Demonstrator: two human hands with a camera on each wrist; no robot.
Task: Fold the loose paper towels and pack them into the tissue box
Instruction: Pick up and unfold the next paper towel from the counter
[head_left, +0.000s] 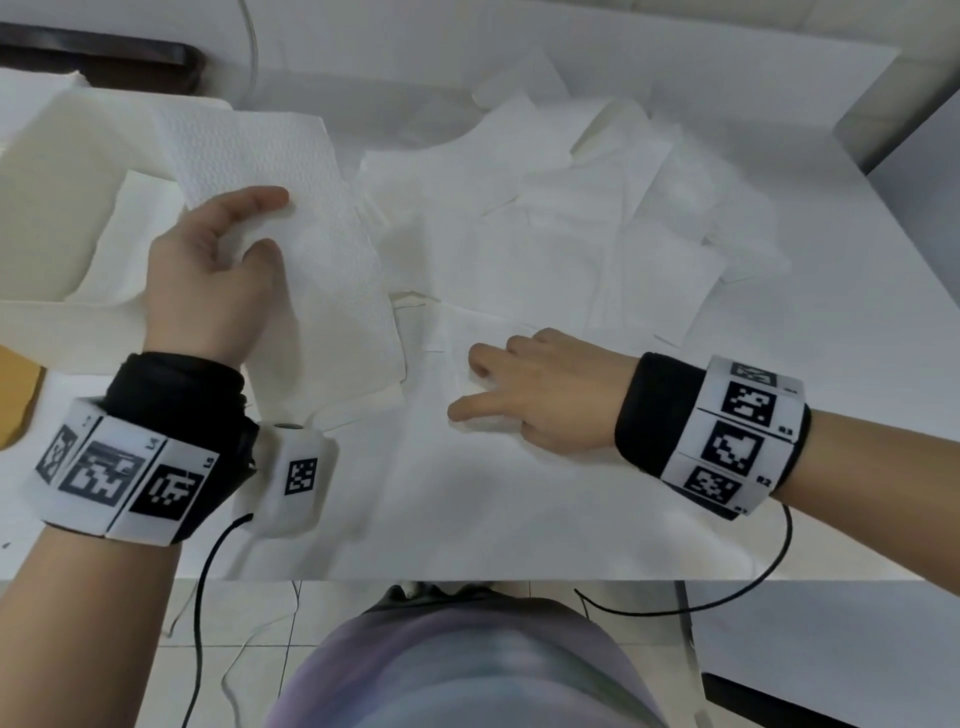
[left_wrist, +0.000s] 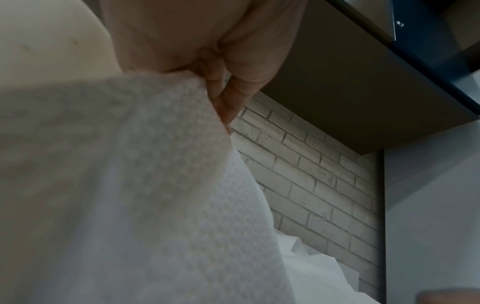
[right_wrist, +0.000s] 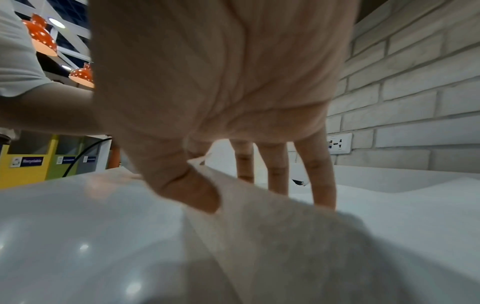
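Note:
My left hand (head_left: 262, 223) (left_wrist: 207, 67) pinches an embossed paper towel (head_left: 291, 171) (left_wrist: 130, 185), thumb on top and fingers beneath, holding it lifted just right of the white tissue box (head_left: 67, 327). The box stands open at the table's left, with white towels lying inside. My right hand (head_left: 480, 387) (right_wrist: 241, 185) lies flat with spread straight fingers (right_wrist: 322, 181) pressing a paper towel (head_left: 467, 467) (right_wrist: 285, 236) spread on the table in front of me. A heap of loose paper towels (head_left: 597, 208) covers the table's middle and back right.
The white table's front edge (head_left: 467, 578) runs close to my body, and its right edge (head_left: 857, 171) slants away. A dark object (head_left: 104, 57) lies at the back left, a brown piece (head_left: 15, 395) at the left edge. Black cables (head_left: 208, 582) hang from both wrists.

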